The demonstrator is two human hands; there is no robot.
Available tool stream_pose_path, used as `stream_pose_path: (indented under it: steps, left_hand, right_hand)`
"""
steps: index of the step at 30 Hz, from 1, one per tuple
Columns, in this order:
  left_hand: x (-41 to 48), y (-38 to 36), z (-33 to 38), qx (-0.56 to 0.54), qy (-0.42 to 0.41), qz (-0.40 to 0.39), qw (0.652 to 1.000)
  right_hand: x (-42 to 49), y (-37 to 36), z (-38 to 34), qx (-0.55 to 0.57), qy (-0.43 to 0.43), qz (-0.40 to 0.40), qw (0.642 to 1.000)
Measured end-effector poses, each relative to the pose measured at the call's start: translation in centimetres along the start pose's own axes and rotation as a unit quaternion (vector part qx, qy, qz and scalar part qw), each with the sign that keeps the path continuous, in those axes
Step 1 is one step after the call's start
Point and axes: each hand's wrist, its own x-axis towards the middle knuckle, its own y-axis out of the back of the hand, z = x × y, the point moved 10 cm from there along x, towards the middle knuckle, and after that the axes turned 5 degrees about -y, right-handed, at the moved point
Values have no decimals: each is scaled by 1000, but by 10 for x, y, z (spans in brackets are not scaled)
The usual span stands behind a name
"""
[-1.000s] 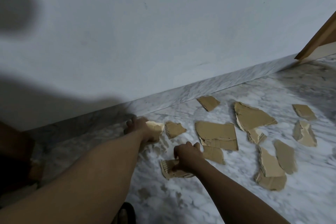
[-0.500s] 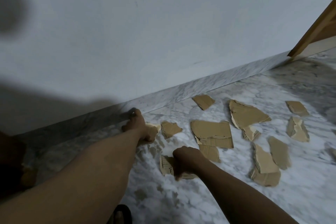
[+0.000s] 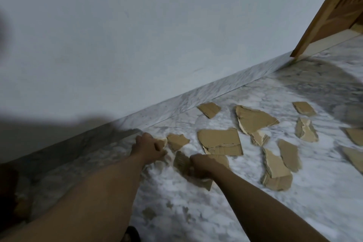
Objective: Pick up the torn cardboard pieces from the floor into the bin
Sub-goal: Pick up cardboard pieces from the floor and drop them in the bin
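Note:
Several torn brown cardboard pieces lie scattered on the marble floor (image 3: 314, 192). My left hand (image 3: 148, 148) is near the skirting, its fingers curled round a small pale cardboard scrap (image 3: 162, 141). My right hand (image 3: 202, 165) grips a ribbed cardboard piece (image 3: 181, 162) lifted a little off the floor. Just right of my left hand lies a small piece (image 3: 177, 140). Beyond my right hand lies a large piece (image 3: 221, 141), and further right another large piece (image 3: 254, 121). No bin is in view.
A white wall (image 3: 157, 35) with a marble skirting (image 3: 216, 92) runs along the back. A wooden door frame (image 3: 330, 13) stands at the top right. More cardboard pieces (image 3: 276, 171) lie to the right. A dark object (image 3: 9, 192) sits at the left edge.
The view has shifted. My right hand has lifted its cardboard piece up and toward my left hand. My left hand has closed round the small scrap by the skirting.

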Motion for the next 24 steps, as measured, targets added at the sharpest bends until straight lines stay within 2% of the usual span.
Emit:
stream_pose_path:
  steps: [4,7,10,15,20,24]
  left_hand:
    - [-3,3,-2,25,24,0,999]
    - [0,2,-8,-46,62,-23,997]
    - [9,-1,2,-57,49,-66,995]
    - [26,2,46,-104,-22,-47,993]
    - [40,-12,84,38,-66,-41,996]
    - [36,-30,109,36,-102,-46,993]
  right_hand:
    - [2,16,50,-2,-131,53,990]
    - [-8,12,71,45,-193,95,976]
    - [-9,7,70,69,-167,130,975]
    - [-10,2,65,98,-135,126,978]
    - [-17,-6,64,125,-100,123,979]
    - [-23,-14,62,156,-81,121,977]
